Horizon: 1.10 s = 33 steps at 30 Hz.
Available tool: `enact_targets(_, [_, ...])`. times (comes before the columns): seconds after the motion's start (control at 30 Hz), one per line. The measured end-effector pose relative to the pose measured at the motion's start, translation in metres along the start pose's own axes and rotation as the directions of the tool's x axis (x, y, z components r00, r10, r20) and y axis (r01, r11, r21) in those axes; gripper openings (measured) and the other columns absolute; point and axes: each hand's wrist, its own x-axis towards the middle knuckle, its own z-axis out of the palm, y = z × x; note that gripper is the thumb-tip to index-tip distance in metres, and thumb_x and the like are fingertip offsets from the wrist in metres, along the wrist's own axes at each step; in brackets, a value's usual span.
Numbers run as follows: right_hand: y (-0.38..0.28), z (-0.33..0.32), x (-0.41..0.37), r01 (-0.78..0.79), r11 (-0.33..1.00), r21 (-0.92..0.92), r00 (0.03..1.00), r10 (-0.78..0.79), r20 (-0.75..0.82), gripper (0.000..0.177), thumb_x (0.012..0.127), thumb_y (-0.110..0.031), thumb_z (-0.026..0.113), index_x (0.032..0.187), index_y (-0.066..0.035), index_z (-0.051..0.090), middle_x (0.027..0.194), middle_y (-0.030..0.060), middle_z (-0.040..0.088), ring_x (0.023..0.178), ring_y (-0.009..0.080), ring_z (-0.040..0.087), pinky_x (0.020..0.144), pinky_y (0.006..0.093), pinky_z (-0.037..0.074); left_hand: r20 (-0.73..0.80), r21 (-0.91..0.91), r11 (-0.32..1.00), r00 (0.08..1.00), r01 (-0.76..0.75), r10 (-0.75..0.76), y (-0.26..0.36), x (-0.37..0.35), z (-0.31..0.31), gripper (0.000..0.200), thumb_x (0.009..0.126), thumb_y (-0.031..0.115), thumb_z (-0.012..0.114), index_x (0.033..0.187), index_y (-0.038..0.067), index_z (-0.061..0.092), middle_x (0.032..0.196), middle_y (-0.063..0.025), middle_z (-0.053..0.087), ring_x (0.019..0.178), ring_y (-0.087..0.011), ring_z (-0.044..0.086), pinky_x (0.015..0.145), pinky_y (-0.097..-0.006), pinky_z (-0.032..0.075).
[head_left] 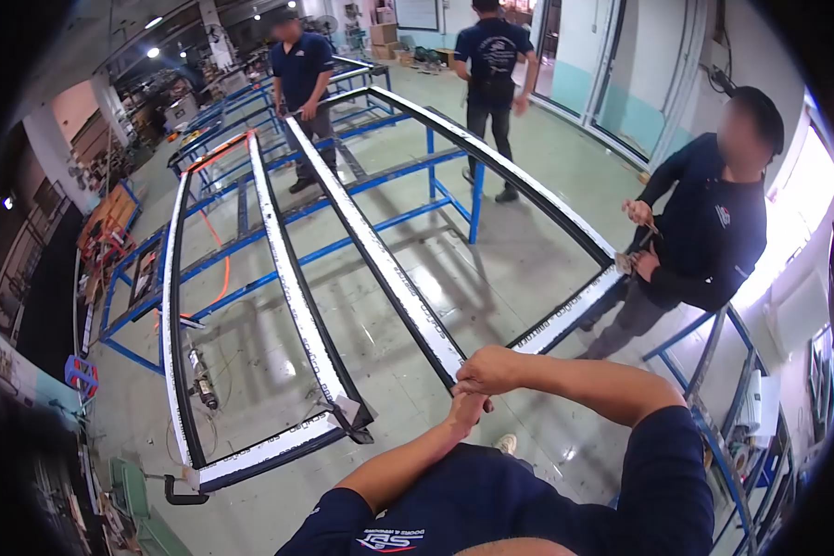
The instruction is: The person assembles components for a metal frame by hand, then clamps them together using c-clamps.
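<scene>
My right hand is closed at the near corner of a large door or window frame with white printed film and black edges. Just below it, my left hand is also closed, and the two hands touch or nearly touch. Whatever lies inside my fingers is hidden by the hands. The frame rests on blue metal trestles. To the left lies a second, narrower frame, with a small pale piece at its near right corner.
A co-worker at right has both hands at the frame's other near corner. Two more people stand farther back. A cylindrical tool, an orange hose and a black bent bar are on the left. Blue racks stand at right.
</scene>
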Motion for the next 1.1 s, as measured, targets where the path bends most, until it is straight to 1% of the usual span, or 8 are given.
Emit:
enact_targets(0.23, [0.0,0.0,-0.004,-0.033,0.98,0.197,0.999,0.036,-0.011,0.039,0.09,-0.043,0.064,0.075,-0.007,0.066,0.068,0.0199,0.061,0.067,0.0416,0.059,0.063,0.0487,0.047,-0.047,-0.098,0.993,0.997,-0.058,0.054,0.002,-0.006,0.013,0.022,0.092,0.025,0.058,0.074,0.013,0.051,0.064,0.0012,0.048,0.054,-0.0112,0.049,0.047,-0.0277,0.034])
enact_targets(0.43, [0.003,0.027,-0.002,0.028,0.996,0.082,0.943,0.001,-0.333,0.043,0.084,-0.044,0.07,0.064,-0.008,0.059,0.06,0.0162,0.058,0.061,0.0406,0.059,0.054,0.0495,0.044,-0.085,-0.234,0.949,0.977,-0.212,0.198,-0.04,0.009,0.001,0.008,0.093,0.012,0.057,0.086,0.011,0.053,0.076,0.001,0.053,0.06,-0.0075,0.047,0.052,-0.0266,0.035])
enact_targets(0.5, [0.009,0.038,0.0,0.035,0.998,0.061,0.931,-0.011,-0.366,0.043,0.083,-0.045,0.07,0.064,-0.008,0.058,0.06,0.0152,0.058,0.06,0.0401,0.059,0.053,0.0501,0.044,-0.095,-0.008,0.943,0.939,-0.334,0.332,-0.046,0.012,-0.001,0.007,0.096,0.01,0.055,0.091,0.012,0.052,0.08,0.0024,0.053,0.064,-0.007,0.046,0.052,-0.0253,0.033])
enact_targets(0.63, [0.002,0.04,0.0,-0.011,1.0,0.019,0.895,0.018,-0.445,0.042,0.083,-0.044,0.069,0.063,-0.009,0.057,0.062,0.0138,0.059,0.062,0.0388,0.06,0.054,0.049,0.046,-0.12,-0.154,0.966,0.975,-0.205,0.188,-0.04,0.008,0.001,0.024,0.1,0.035,0.054,0.089,0.015,0.048,0.066,0.005,0.043,0.056,-0.0059,0.039,0.048,-0.0259,0.029])
enact_targets(0.7, [0.002,0.047,0.003,-0.031,0.999,0.03,0.867,0.042,-0.496,0.041,0.083,-0.043,0.069,0.063,-0.009,0.057,0.064,0.0125,0.061,0.064,0.0379,0.061,0.055,0.0484,0.046,-0.088,-0.175,0.965,0.979,-0.195,0.182,-0.036,0.004,-0.001,0.009,0.098,0.015,0.056,0.099,0.015,0.047,0.075,0.0053,0.043,0.062,-0.0057,0.042,0.052,-0.0249,0.031])
enact_targets(0.9, [-0.005,0.05,0.0,-0.082,0.995,0.063,0.809,0.104,-0.579,0.042,0.082,-0.044,0.071,0.062,-0.009,0.057,0.062,0.0113,0.06,0.063,0.0369,0.06,0.053,0.0472,0.046,-0.072,-0.176,0.972,0.987,-0.154,0.143,-0.034,0.008,-0.006,0.013,0.097,0.021,0.058,0.099,0.015,0.046,0.074,0.0051,0.043,0.06,-0.0064,0.041,0.052,-0.027,0.032])
enact_targets(1.0, [-0.005,0.043,-0.003,-0.187,0.975,0.121,0.887,0.22,-0.406,0.04,0.08,-0.046,0.073,0.067,-0.01,0.06,0.068,0.0098,0.063,0.07,0.0344,0.063,0.06,0.0467,0.047,-0.059,-0.074,0.993,0.994,-0.097,0.092,-0.029,0.008,-0.006,0.011,0.097,0.021,0.057,0.097,0.015,0.047,0.073,0.0043,0.044,0.059,-0.0066,0.041,0.051,-0.0262,0.033])
enact_targets(1.1, [-0.013,0.037,-0.007,-0.05,0.996,0.076,0.762,0.087,-0.642,0.038,0.076,-0.043,0.078,0.097,-0.014,0.064,0.101,0.0093,0.063,0.098,0.032,0.061,0.082,0.0459,0.046,-0.035,0.043,0.984,0.984,-0.171,0.172,-0.026,0.007,-0.009,0.01,0.098,0.022,0.055,0.097,0.014,0.05,0.071,0.0036,0.044,0.059,-0.007,0.042,0.051,-0.0262,0.035])
